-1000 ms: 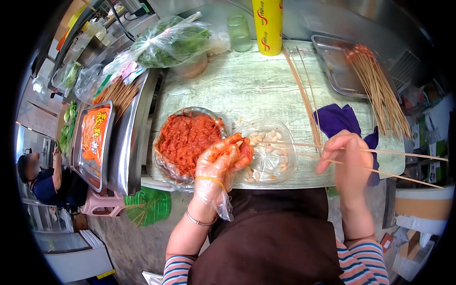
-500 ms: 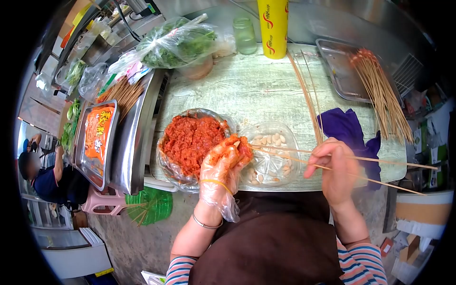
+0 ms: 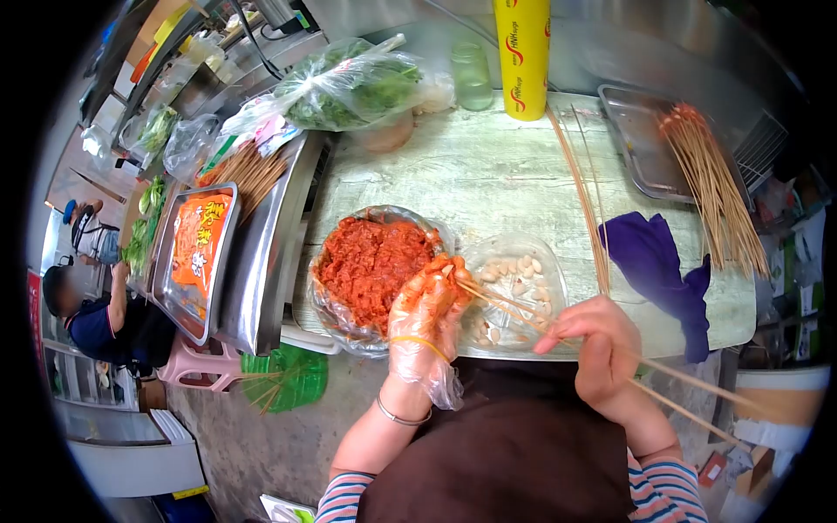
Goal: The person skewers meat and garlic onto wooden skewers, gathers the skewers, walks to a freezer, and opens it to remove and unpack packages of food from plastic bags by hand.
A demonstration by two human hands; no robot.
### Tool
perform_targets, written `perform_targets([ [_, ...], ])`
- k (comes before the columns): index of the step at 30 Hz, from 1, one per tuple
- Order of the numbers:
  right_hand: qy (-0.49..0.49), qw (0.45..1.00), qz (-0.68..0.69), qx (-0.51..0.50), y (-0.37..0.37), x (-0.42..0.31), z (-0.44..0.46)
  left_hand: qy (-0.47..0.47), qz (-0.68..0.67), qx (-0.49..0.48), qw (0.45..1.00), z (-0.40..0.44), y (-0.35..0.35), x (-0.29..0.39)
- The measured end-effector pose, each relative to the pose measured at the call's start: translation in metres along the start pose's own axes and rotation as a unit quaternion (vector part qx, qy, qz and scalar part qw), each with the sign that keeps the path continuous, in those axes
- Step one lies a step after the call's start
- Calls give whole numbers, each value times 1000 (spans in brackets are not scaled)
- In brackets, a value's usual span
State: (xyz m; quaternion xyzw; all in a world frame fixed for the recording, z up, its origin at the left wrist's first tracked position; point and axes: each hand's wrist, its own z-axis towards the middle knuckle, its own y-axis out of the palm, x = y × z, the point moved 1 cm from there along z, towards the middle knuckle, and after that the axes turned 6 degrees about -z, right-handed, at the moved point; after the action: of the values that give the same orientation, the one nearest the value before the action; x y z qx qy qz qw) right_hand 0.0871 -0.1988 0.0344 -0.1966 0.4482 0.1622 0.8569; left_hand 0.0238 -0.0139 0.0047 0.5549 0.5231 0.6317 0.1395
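Presently, in the head view, the left hand (image 3: 427,305), covered by a clear plastic glove with a yellow band, is clenched around some red minced mixture at the ends of two thin skewers (image 3: 689,415). The bare right hand (image 3: 602,344) grasps these skewers farther back, at the front edge of the bench (image 3: 488,183); their other ends extend beyond this edge, above the floor. Beside the left hand, a plastic-lined bowl (image 3: 324,305) of the same mixture stands close to the front edge. Below the skewers lies a clear container (image 3: 559,279) with pale pieces. Behind it, the middle of the bench offers wide open room, limited on the right by loose skewers (image 3: 580,205) and a purple cloth (image 3: 654,257), which reaches the front edge.
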Motion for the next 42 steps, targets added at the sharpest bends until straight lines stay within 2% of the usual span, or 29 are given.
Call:
perform_targets([
  [2, -52, 995, -83, -35, 3, -4, 4, 14, 3, 6, 1000, 0, 0, 0],
  [7, -96, 988, -109, -56, 14, -2, 2, 45, 8, 28, 999, 0, -4, 2],
  [8, -94, 987, -122, -52, 16, -2, 3, -4, 28, 64, 998, -2, -4, 7],
  [11, -135, 984, -109, -35, 24, 0, 9, 64, 55, 20, 996, 3, -11, 4],
  [14, -157, 980, -105, -64, 34, -2, 15, 80, -3, 13, 997, 8, -21, 2],
  [16, -112, 987, -101, -50, 39, -2, 17, 73, -24, 19, 997, 11, -27, 3],
  [19, -104, 988, -94, -64, 49, -3, 22, 71, -53, 26, 996, 14, -37, 4],
  [24, -115, 987, -89, -75, 62, 3, 27, 128, -24, 31, 991, 18, -45, 9],
  [31, -123, 984, -86, -92, 79, 7, 28, 156, -9, 31, 987, 19, -52, 17],
  [36, -130, 981, -91, -109, 84, 2, 28, 179, 99, 38, 978, 21, -60, 23],
  [39, -89, 988, -58, -114, 79, 10, 17, 228, 194, 29, 954, 19, -60, 20],
  [41, 10, 996, 57, -64, 84, 17, 8, 226, 227, 35, 947, 20, -66, 19],
  [42, 9, 996, 57, -63, 85, 20, 7, 225, 260, 40, 938, 20, -67, 18],
])
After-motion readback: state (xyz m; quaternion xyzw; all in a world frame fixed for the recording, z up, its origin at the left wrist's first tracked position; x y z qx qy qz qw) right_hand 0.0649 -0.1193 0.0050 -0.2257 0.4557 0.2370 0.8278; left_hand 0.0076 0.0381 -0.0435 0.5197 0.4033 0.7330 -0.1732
